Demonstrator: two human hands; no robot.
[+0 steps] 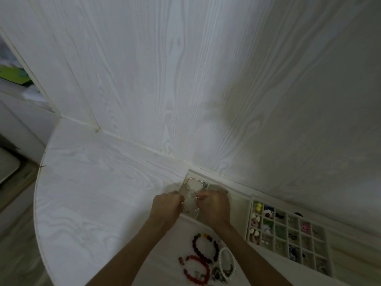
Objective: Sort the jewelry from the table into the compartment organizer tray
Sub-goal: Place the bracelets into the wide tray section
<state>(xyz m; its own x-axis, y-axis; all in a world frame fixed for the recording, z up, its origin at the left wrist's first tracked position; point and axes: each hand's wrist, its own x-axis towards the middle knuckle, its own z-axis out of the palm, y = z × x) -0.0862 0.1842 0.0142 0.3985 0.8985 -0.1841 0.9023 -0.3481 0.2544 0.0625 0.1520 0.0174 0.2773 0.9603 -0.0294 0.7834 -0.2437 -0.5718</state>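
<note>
Pinching a thin bracelet (190,198) between left hand (166,207) and right hand (213,207)

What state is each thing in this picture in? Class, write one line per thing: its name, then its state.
left hand: pinching the thin bangle.
right hand: pinching the thin bangle.
thin bangle: held over the tray.
pink bead bracelet: lying in the tray's far compartment.
organizer tray: on the table, partly filled.
dark bead bracelet: unsorted, on the table.
red bead bracelet: unsorted, on the table.
white pearl bracelet: unsorted, on the table.
</note>
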